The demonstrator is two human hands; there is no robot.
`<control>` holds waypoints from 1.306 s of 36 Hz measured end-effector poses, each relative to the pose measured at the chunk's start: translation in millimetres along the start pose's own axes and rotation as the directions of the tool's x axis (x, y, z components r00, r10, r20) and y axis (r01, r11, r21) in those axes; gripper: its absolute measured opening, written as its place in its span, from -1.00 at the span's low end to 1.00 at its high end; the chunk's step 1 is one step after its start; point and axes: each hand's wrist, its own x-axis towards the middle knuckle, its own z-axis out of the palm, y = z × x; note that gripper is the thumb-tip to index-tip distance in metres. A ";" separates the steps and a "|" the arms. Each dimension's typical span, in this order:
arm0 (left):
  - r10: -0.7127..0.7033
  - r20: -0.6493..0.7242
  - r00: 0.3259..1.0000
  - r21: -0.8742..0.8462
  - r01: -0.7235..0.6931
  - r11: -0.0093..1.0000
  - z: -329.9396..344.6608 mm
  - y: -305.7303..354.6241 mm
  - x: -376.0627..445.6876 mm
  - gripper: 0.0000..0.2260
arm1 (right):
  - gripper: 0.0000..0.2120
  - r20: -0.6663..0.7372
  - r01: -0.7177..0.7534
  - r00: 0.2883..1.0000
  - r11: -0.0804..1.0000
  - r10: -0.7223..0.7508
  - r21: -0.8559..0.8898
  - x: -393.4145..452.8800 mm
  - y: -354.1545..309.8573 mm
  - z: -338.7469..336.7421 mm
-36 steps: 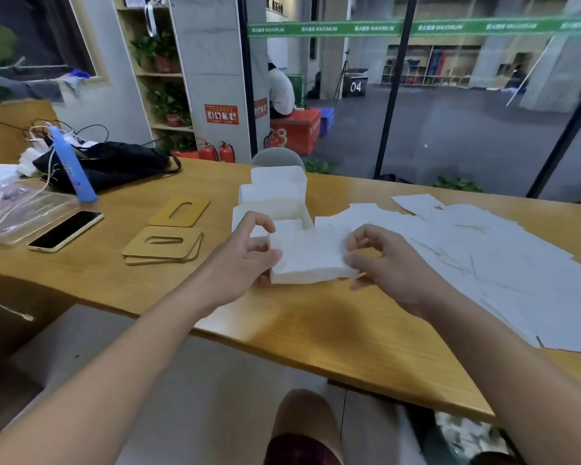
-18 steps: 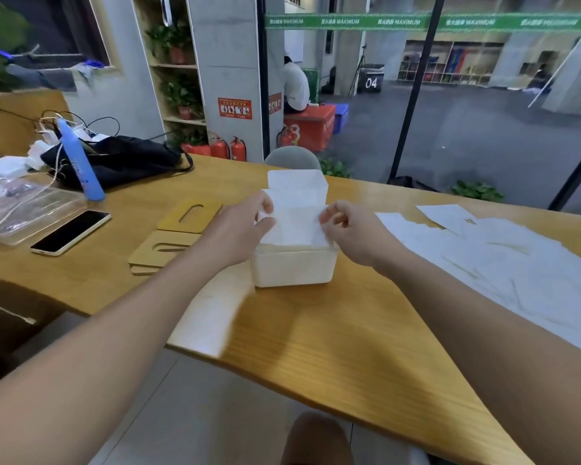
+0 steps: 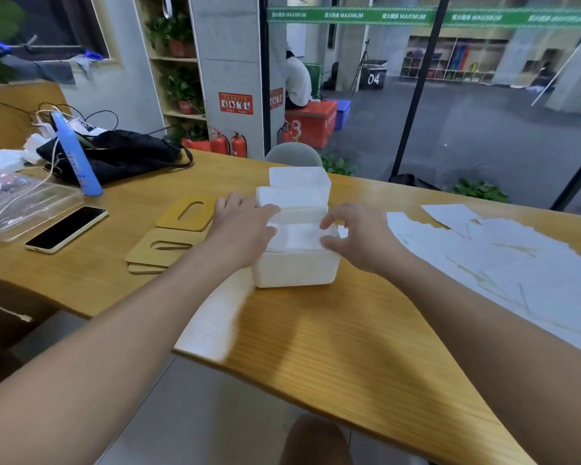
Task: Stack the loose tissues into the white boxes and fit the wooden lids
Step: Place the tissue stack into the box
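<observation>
A white box (image 3: pixel 296 270) stands on the wooden table (image 3: pixel 349 347) in front of me, with a stack of tissues (image 3: pixel 297 234) lowered into its open top. My left hand (image 3: pixel 242 226) holds the stack's left end and my right hand (image 3: pixel 359 236) holds its right end, thumbs under and fingers over. Two more white boxes (image 3: pixel 296 186) stand directly behind it. Wooden lids (image 3: pixel 161 248) with oval slots lie to the left, one further back (image 3: pixel 185 214). Loose tissues (image 3: pixel 500 260) cover the table on the right.
One sheet (image 3: pixel 215 317) lies at the near table edge, left of the box. A phone (image 3: pixel 66 229), a clear plastic case (image 3: pixel 21 206), a blue bottle (image 3: pixel 76 156) and a black bag (image 3: pixel 121 154) with cables sit at the left. A glass wall stands behind the table.
Both hands carried the tissue stack from the table in front of me to the box and lowered it in. My view has shifted closer to the boxes.
</observation>
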 end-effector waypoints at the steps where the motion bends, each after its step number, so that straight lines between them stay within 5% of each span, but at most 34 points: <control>1: 0.012 -0.032 0.999 0.009 -0.012 1.000 -2.0 1.4 0.0 -0.63 | -0.80 -0.003 0.008 1.000 1.000 -0.008 0.023 1.4 1.9 -0.7; 4: 0.040 -0.040 0.998 -0.047 -0.042 0.998 -6.1 6.2 2.3 -0.68 | -0.75 0.070 -0.011 0.998 0.994 0.003 0.112 8.2 8.3 -2.1; 9: 0.032 0.139 0.990 -0.284 0.009 0.959 -5.4 5.6 3.8 -0.72 | -0.71 0.166 -0.053 0.986 0.978 0.020 0.200 21.2 15.0 5.7; 16: 0.032 -0.058 0.998 -0.244 -0.045 0.969 -9.6 11.3 -2.4 -0.80 | -0.71 0.021 -0.032 0.999 0.954 0.027 0.299 7.9 27.3 1.0; 20: 0.109 -0.177 0.978 -0.357 -0.167 0.919 -17.4 33.3 -7.7 -0.86 | -0.73 -0.044 0.000 0.999 0.934 0.017 0.357 -11.6 37.4 -14.5; 29: 0.306 -0.249 0.919 -0.467 -0.390 0.793 -22.9 129.2 -21.7 -0.85 | -0.85 -0.104 -0.011 0.993 0.913 0.058 0.407 -77.2 88.5 -41.5; 34: 0.420 -0.181 0.889 -0.502 -0.451 0.738 -1.4 188.3 -21.3 -0.87 | -0.94 -0.088 -0.087 0.986 0.881 0.145 0.465 -120.6 127.7 -44.8; 47: 0.391 -0.079 0.917 -0.597 -0.357 0.718 77.4 272.8 3.6 -0.77 | -0.85 -0.150 -0.300 0.929 0.925 0.339 0.232 -166.3 218.7 -41.8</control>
